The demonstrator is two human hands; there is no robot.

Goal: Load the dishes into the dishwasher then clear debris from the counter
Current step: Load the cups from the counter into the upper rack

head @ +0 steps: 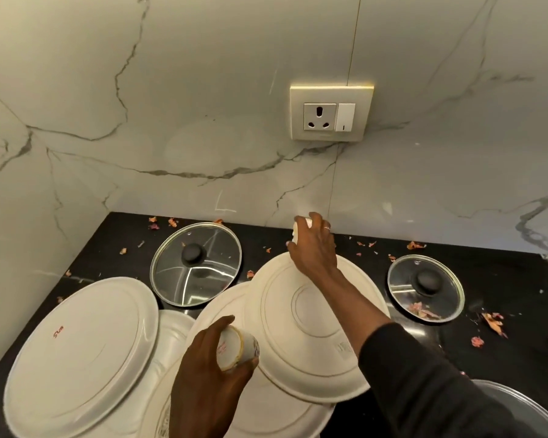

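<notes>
My left hand (208,371) grips a small white cup (238,347) with a gold rim, held over the overturned white plates at the front. My right hand (314,248) reaches to the back of the black counter (503,358) and curls round a second small white cup (299,230) near the wall. Several white plates lie upside down: one large plate (79,355) at the left, another (314,349) in the middle under my right forearm, more beneath them. Dried petal debris (494,322) is scattered over the counter.
Two glass lids with black knobs lie on the counter, one at the back left (196,265) and one at the right (426,287) with petals on it. A third glass lid (525,412) shows at the bottom right. A wall socket (331,113) sits above.
</notes>
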